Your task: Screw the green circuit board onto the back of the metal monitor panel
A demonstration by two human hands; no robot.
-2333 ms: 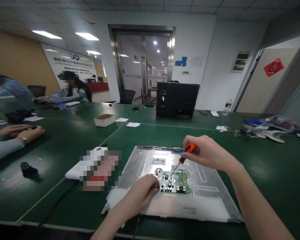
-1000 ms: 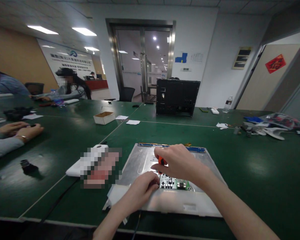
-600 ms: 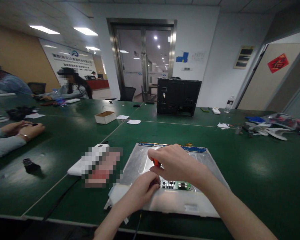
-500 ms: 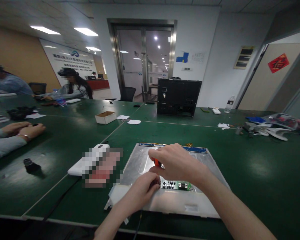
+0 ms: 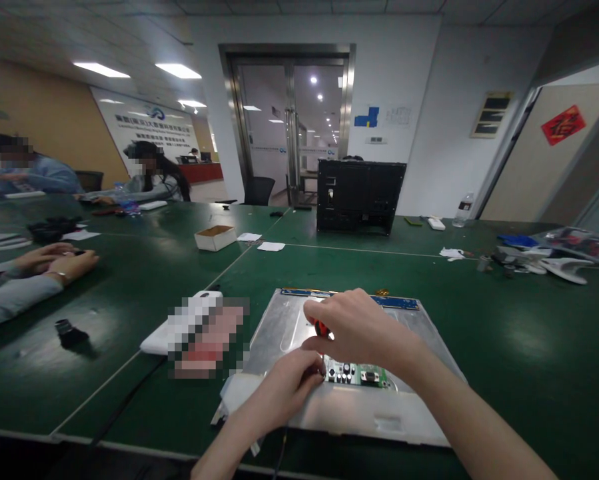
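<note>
A silver metal display panel (image 5: pixel 419 347) lies flat on the green table (image 5: pixel 529 333) in front of me. A small green circuit board (image 5: pixel 359 375) sits on its near half. My right hand (image 5: pixel 362 328) is closed around an orange-handled screwdriver (image 5: pixel 321 327), held upright over the board's left end. My left hand (image 5: pixel 289 387) rests on the panel against the board's left edge, fingers curled there. The screwdriver's tip is hidden behind my hands.
A blurred white item (image 5: pixel 199 330) lies left of the panel. A black monitor casing (image 5: pixel 360 197) stands further back, and a small cardboard box (image 5: pixel 215 237) sits to its left. Parts are scattered at the far right (image 5: pixel 544 257). Another person's hands (image 5: pixel 59 261) rest at the left.
My right hand brought the screwdriver from the board's upper right over to its left end and stood it upright. My left hand stayed at the board's edge. The view shifted slightly.
</note>
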